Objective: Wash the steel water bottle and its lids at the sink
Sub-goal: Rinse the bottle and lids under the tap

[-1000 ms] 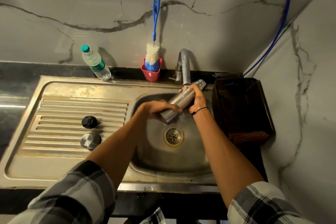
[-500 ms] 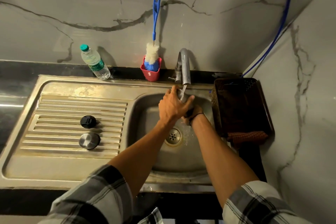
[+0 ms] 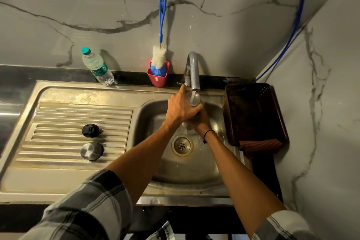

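Steel lid (image 3: 92,151) beside black cap (image 3: 90,130)

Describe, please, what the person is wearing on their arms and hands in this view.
Both arms have checked sleeves in grey, white and black, pushed up past the elbows so the forearms are bare. The left hand wears nothing visible. A thin black band circles the wrist of the right hand. No gloves, rings or watch show.

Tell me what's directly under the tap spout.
The steel bottle, its open mouth catching the stream of water, gripped by the left hand and right hand. Its body is mostly hidden by them.
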